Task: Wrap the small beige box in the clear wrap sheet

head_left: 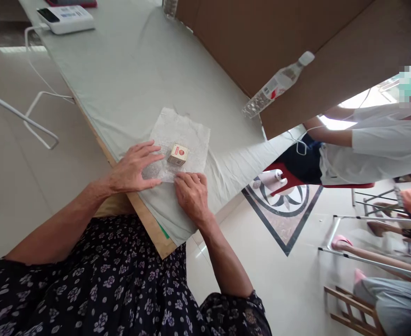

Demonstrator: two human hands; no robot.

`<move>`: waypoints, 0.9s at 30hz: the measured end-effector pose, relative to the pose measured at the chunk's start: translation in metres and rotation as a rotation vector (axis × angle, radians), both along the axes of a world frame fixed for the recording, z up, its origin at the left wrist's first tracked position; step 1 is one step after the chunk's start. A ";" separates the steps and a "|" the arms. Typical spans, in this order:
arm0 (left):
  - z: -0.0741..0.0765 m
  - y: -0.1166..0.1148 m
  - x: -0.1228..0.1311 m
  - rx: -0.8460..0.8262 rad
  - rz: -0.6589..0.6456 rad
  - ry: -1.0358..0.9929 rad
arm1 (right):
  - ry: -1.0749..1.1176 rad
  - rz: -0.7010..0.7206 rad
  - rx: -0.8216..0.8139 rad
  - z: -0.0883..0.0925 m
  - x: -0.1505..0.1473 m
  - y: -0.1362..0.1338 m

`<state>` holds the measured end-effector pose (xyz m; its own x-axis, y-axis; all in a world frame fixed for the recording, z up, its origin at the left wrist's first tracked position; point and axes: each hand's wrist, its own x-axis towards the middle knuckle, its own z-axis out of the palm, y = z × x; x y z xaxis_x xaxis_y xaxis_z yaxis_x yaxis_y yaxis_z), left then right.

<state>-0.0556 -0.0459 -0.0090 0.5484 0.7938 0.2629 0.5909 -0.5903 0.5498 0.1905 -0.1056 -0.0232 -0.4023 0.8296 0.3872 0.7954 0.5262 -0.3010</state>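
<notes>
A small cream box (178, 154) with a red print on top sits on a sheet of bubble wrap (194, 135) spread over the table. My left hand (135, 167) lies at the left edge of the sheet, its fingers stretched out and apart, with fingertips close to the box. At the sheet's near edge, my right hand (193, 193) has its fingers bent and pressed together on the bubble wrap. The thumb of that hand is mostly hidden.
Across the cloth-covered table (121, 60), a brown cardboard panel (233, 42) stands on the right. A clear plastic bottle (275, 86) leans by it. A white device (67, 19) with a cable lies at the far left. A person in a white sleeve (384, 140) sits beyond the panel.
</notes>
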 end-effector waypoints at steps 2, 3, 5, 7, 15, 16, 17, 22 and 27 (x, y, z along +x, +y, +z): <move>0.005 -0.004 0.003 0.013 -0.024 0.035 | 0.056 -0.034 0.026 0.002 -0.002 0.006; 0.007 -0.005 0.005 0.019 -0.025 0.047 | 0.087 -0.052 0.031 0.005 -0.002 0.009; 0.011 -0.004 0.013 0.028 -0.014 0.054 | 0.136 -0.086 0.039 0.012 -0.001 0.013; 0.013 0.000 0.023 0.028 0.015 0.021 | 0.164 -0.109 0.049 0.019 0.000 0.018; 0.018 0.029 0.057 -0.216 0.205 -0.339 | 0.348 -0.153 -0.076 0.024 0.006 0.062; 0.017 0.033 0.059 -0.255 0.222 -0.367 | 0.385 -0.156 -0.106 0.023 0.006 0.068; 0.016 0.036 0.061 -0.285 0.239 -0.394 | 0.422 -0.160 -0.139 0.020 0.006 0.073; 0.010 0.047 0.066 -0.337 0.270 -0.502 | 0.597 -0.198 -0.264 0.010 0.001 0.086; 0.006 0.048 0.068 -0.325 0.266 -0.530 | 0.662 -0.218 -0.243 0.006 -0.003 0.083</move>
